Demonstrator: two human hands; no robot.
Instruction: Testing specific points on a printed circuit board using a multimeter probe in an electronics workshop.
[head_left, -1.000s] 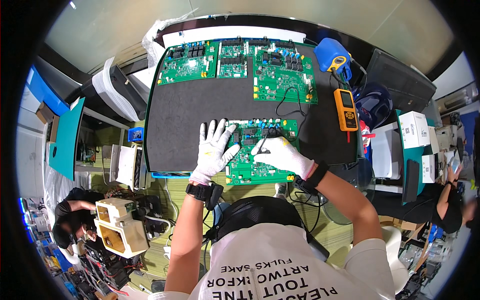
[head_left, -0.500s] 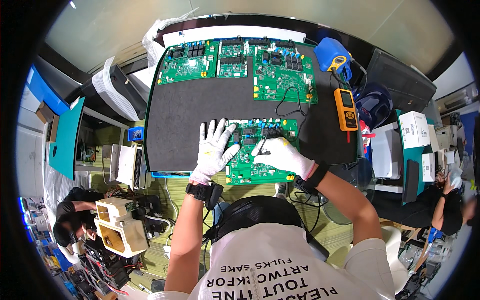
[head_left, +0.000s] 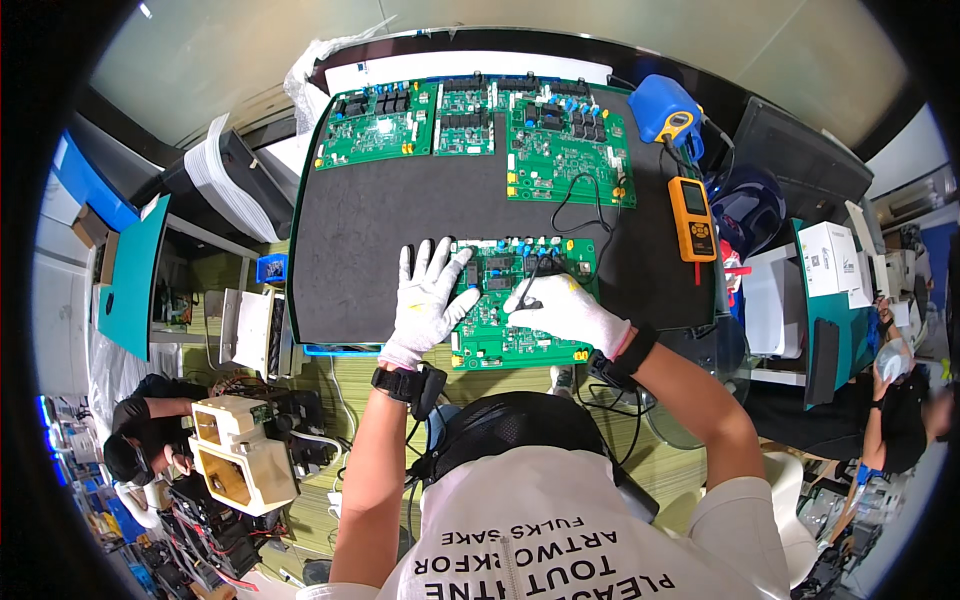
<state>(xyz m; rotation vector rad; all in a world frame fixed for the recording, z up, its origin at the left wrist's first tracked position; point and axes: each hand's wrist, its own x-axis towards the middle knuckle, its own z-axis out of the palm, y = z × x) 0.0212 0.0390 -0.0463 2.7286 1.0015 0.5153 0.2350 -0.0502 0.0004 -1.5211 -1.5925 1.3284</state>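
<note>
A green circuit board (head_left: 545, 340) lies near the front edge of the dark mat, with chips, blue parts and yellow connectors on it. My left hand (head_left: 428, 300), in a white glove with dark fingertips, rests over the board's left edge with its fingers spread. Above the board's right half, my gloved right hand (head_left: 560, 305) is closed around a slim black pen-shaped tool (head_left: 527, 290). Its tip points down toward the parts on the board; whether it touches them I cannot tell. A black cable (head_left: 604, 245) loops across the mat beside this hand.
Several more green boards (head_left: 375, 140) line the back of the dark mat (head_left: 370, 215). An orange handheld meter (head_left: 692, 220) lies at the right, near a blue and yellow device (head_left: 665, 108). A small blue bin (head_left: 271, 268) stands left of the table. Other people work at both sides.
Both of my hands and the board look unmoved. The people at the far left and far right have shifted their posture slightly.
</note>
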